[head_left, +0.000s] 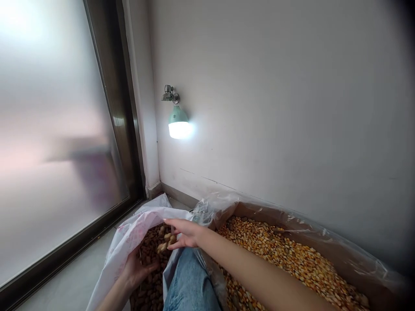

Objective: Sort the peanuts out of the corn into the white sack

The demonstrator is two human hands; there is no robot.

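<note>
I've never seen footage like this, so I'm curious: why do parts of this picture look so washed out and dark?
In the head view, glare bleaches the upper left of the frosted glass pane, the hanging bulb lamp blooms white against the wall, and the far right corners fall dark. Shapes behind the glass are blurred.

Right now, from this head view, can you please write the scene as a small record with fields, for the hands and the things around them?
right hand: fingers around a few peanuts, above the sack
left hand: at the mouth of the sack, low among the peanuts
sack: white with pink print, holds peanuts in the shell
beside sack: cardboard box lined with clear plastic, holds dried corn kernels
between them: blue jeans
on wall: teal lamp, lit, hanging from a metal hook
</note>
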